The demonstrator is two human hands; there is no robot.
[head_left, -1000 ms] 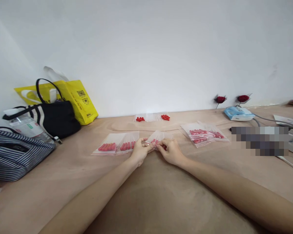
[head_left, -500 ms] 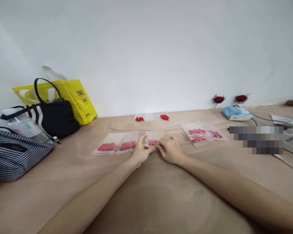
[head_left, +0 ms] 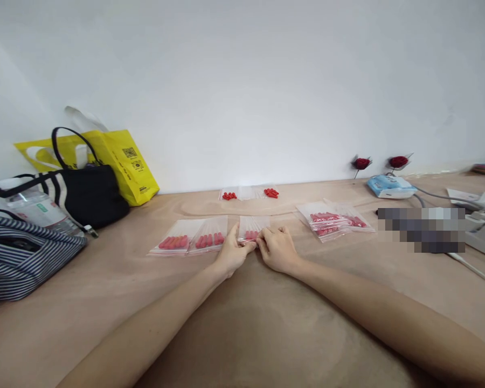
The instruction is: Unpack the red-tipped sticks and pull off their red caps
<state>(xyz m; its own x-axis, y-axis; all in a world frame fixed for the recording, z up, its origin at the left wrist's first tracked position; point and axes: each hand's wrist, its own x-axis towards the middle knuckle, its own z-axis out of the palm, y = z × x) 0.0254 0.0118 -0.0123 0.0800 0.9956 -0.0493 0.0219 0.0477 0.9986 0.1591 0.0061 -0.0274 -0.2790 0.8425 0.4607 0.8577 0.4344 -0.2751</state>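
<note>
Head view, right hand (head_left: 278,249) pinching clear bag (head_left: 250,228), left hand (head_left: 231,255) touching it, index finger raised, grip unclear

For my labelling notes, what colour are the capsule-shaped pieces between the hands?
The capsule-shaped pieces are pinkish red, shown in the head view.

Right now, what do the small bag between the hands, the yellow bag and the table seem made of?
Small bag: probably thin, translucent plastic; red pieces show through. Yellow bag: smooth coated paper or nonwoven fabric; its creases allow either. Table: likely wood or wood-look film, satin, faintly grained.
</note>
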